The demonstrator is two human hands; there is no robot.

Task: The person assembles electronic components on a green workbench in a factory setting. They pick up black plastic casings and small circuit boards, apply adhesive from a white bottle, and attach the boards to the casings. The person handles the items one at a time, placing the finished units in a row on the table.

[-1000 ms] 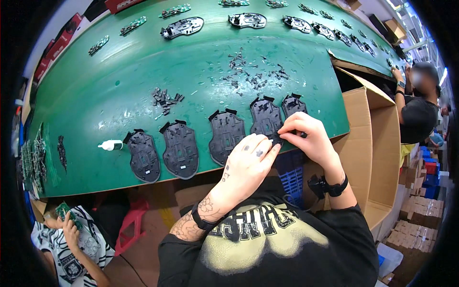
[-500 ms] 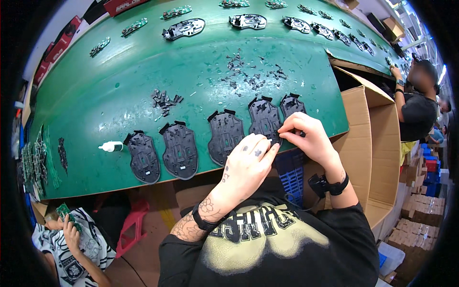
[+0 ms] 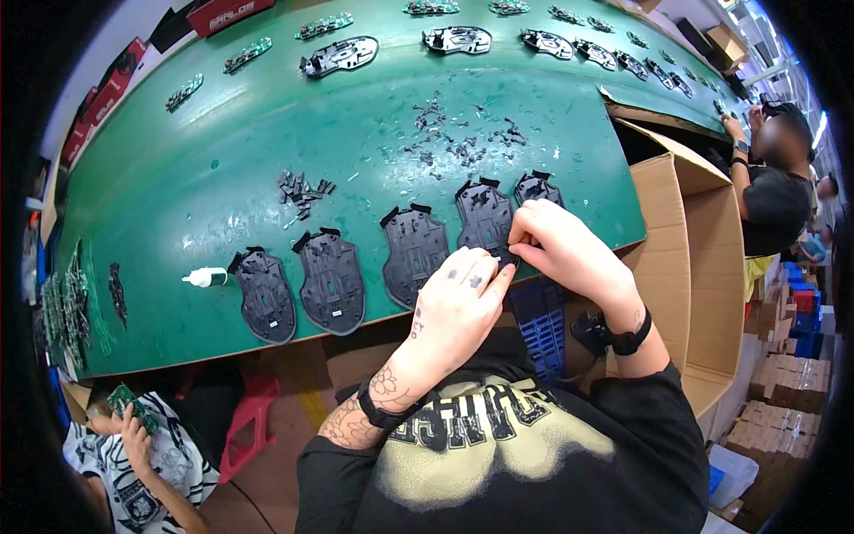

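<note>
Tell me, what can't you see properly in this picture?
- Head view: the near end of the fourth black shell is covered by the left hand and right hand.
- Whatever the fingertips pinch there is too small to tell.
- The fifth black shell is partly behind the right hand.
- The small black bits are too tiny to identify.

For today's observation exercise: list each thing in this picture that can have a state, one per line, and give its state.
Left hand: fingertips pressed on the near end of a black shell.
Right hand: pinching at that same shell's end.
Black shell: flat on the green table, inside up.
Cardboard box: open.
White bottle: lying on its side.
</note>
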